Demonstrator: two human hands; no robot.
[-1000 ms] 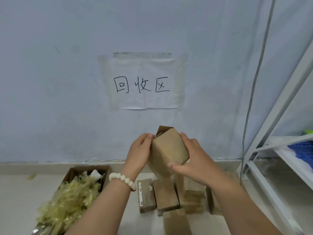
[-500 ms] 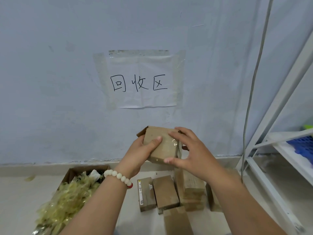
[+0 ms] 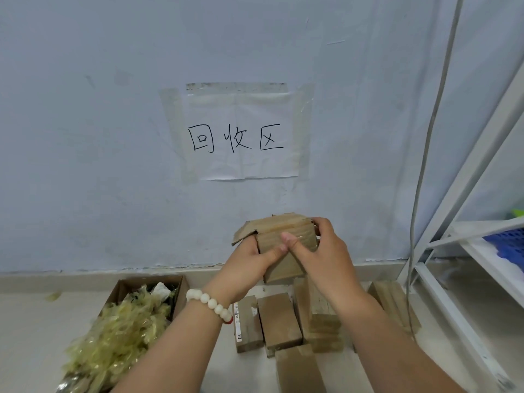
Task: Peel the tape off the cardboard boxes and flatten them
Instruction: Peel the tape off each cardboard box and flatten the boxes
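I hold a small brown cardboard box [image 3: 279, 232] in the air in front of the wall, one flap sticking out at its upper left. My left hand [image 3: 249, 268], with a white bead bracelet at the wrist, grips it from the left and below, thumb pressed on the front face. My right hand [image 3: 323, 259] grips the box's right end, thumb on the front next to the left thumb, fingers curled over the top right corner. Clear tape glints on the front face by my right thumb.
Several small cardboard boxes [image 3: 279, 321] lie on the floor below my hands, some stacked. An open carton [image 3: 122, 287] heaped with yellowish peeled tape [image 3: 113, 338] sits at lower left. A white shelf frame [image 3: 465, 279] and a grey cable [image 3: 422, 171] stand at the right.
The box has turned from upright to lying with its long side across, a flap now jutting left. Both thumbs have come together on its front face.
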